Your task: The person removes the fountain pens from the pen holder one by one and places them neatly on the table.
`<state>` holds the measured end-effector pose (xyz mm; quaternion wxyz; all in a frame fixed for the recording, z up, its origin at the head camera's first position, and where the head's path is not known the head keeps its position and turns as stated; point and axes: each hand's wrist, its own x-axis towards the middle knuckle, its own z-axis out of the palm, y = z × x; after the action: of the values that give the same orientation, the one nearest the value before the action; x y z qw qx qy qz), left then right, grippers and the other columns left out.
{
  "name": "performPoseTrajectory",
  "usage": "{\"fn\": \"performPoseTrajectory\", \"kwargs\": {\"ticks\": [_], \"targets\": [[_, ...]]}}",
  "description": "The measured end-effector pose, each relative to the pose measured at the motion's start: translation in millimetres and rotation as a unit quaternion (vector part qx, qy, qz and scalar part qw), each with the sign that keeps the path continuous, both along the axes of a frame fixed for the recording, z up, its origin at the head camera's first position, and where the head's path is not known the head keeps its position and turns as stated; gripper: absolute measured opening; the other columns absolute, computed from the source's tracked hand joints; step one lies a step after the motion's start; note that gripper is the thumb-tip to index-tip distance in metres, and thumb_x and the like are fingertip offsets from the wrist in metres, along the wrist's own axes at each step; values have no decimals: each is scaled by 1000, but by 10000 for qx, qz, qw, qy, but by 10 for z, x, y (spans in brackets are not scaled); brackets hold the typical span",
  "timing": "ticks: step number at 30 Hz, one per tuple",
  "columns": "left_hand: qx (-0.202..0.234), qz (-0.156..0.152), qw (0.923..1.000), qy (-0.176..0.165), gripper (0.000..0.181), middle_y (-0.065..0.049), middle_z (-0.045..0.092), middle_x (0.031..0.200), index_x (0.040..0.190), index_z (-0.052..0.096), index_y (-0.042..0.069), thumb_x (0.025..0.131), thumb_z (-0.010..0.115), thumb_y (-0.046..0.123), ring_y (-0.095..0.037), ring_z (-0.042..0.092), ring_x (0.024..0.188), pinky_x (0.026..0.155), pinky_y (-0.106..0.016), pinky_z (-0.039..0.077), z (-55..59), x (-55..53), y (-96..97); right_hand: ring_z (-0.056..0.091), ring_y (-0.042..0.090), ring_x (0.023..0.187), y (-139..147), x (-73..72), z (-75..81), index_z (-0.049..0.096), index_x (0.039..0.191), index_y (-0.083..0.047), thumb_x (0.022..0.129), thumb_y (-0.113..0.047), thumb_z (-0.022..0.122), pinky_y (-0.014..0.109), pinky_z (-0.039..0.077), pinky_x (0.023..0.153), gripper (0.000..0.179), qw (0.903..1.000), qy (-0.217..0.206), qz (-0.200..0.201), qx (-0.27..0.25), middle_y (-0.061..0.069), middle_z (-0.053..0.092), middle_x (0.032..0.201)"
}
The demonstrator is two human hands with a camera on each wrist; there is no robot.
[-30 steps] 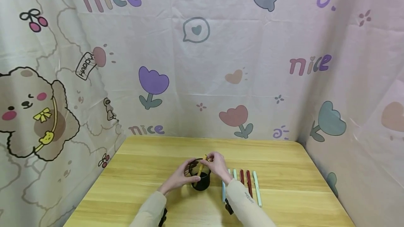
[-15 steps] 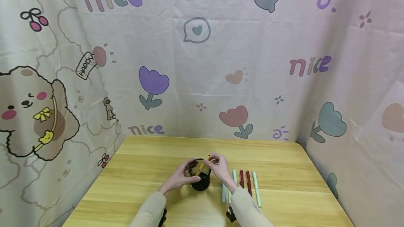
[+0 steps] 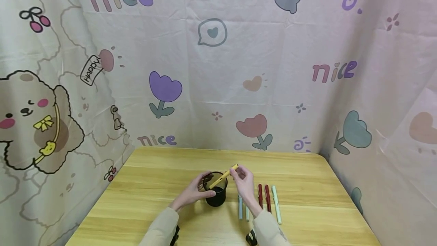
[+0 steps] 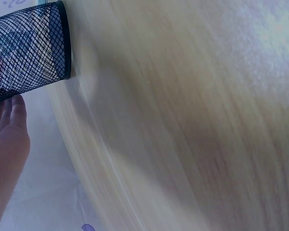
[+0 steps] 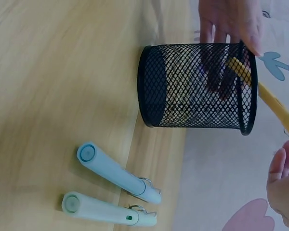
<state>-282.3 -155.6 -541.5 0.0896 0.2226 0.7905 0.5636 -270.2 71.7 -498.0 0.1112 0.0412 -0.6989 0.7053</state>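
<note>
A black mesh pen holder (image 3: 216, 199) stands upright on the wooden table. My left hand (image 3: 191, 193) holds it round the upper part, thumb at the near side and fingers at the far side. My right hand (image 3: 245, 183) pinches a yellow pen (image 3: 223, 177) by its upper end. That pen slants down leftward, its lower end inside the holder's mouth; the right wrist view shows this end through the mesh (image 5: 197, 86). In the left wrist view, the left fingers (image 4: 19, 113) touch the holder's side.
Right of the holder lie a blue pen (image 3: 240, 208), a pale green pen (image 3: 276, 205) and dark red pens (image 3: 268, 198), roughly in a row, some partly behind the right arm. A patterned cloth (image 3: 211, 67) hangs behind the table (image 3: 153, 162).
My right hand has moved to the right, and the yellow pen has gone from steep to strongly slanted, with more of it above the rim. The left hand and holder have stayed nearly still.
</note>
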Motion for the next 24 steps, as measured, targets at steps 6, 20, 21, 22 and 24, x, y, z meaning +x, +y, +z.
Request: {"fn": "performPoseTrajectory", "kwargs": {"ticks": [6,20,21,22,24], "targets": [[-70,48,10000,-49,87,-22,40,157,156,29,4,88,79,26,-44,38,146,122,-59,31,9,10,1,68,6,83,54,52,14,64,120,9,97,-10,66,19,60,81,30,9979,182,-365,-506,24,71,104],[62,-126,9998,116,84,-25,40,157,155,27,0,91,76,22,-46,35,147,122,-60,28,-16,-13,-6,70,8,100,300,208,-34,54,133,7,100,-6,59,23,59,95,36,9864,333,-510,-1526,7,73,110],[77,-132,9998,105,84,-25,39,157,156,27,0,91,76,22,-46,35,147,123,-60,28,-18,-13,-6,70,8,100,324,220,-35,53,133,7,101,-5,58,23,59,95,34,9845,363,-474,-1652,5,73,109],[97,-133,9998,97,84,-25,39,157,156,27,0,91,76,21,-47,35,147,123,-60,28,-17,-12,-5,70,8,100,349,232,-36,52,133,7,101,-5,57,22,59,94,34,9825,386,-435,-1768,4,72,109],[85,-143,9998,90,85,-25,39,157,156,26,0,91,76,22,-47,34,147,123,-60,28,-9,-8,1,69,6,99,406,251,-44,50,133,7,102,-5,55,23,60,93,33,9793,391,-345,-1955,3,71,109]]}}
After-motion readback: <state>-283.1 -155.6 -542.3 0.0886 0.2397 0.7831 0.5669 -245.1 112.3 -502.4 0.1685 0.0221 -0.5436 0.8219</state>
